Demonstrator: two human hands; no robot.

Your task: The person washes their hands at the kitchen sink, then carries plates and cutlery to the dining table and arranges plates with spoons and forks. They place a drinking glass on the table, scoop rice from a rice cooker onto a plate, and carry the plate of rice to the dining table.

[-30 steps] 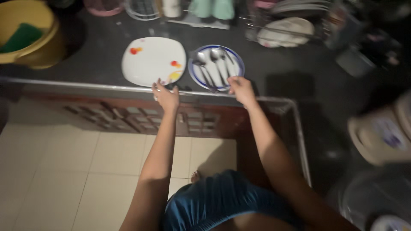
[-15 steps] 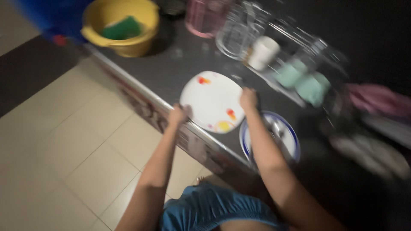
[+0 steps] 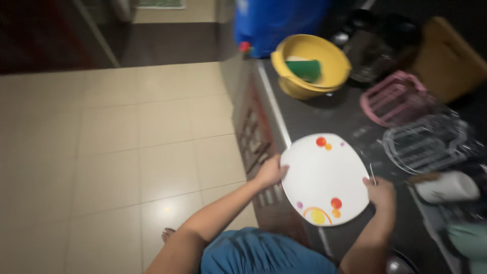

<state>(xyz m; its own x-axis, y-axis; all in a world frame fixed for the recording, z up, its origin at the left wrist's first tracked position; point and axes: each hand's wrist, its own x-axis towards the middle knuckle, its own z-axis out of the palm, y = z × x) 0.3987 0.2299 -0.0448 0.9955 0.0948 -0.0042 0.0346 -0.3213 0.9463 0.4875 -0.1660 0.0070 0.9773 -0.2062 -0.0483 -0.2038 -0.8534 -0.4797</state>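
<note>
A white squarish plate (image 3: 324, 178) with red, orange and yellow dots is held up over the edge of the dark counter (image 3: 324, 117). My left hand (image 3: 271, 172) grips its left rim. My right hand (image 3: 379, 191) grips its right rim, with a thin metal utensil handle sticking up beside the fingers. The plate tilts slightly and sits apart from the counter surface.
A yellow bowl (image 3: 310, 66) with a green sponge stands at the counter's far end beside a blue container (image 3: 274, 23). A pink rack (image 3: 398, 99), a wire rack (image 3: 431, 144) and a white cup (image 3: 446, 187) lie to the right. Beige floor tiles (image 3: 127, 147) spread left.
Both hands took hold of the white plate and lifted it off the counter. The blue-rimmed plate with spoons dropped out of view as the camera swung left.
</note>
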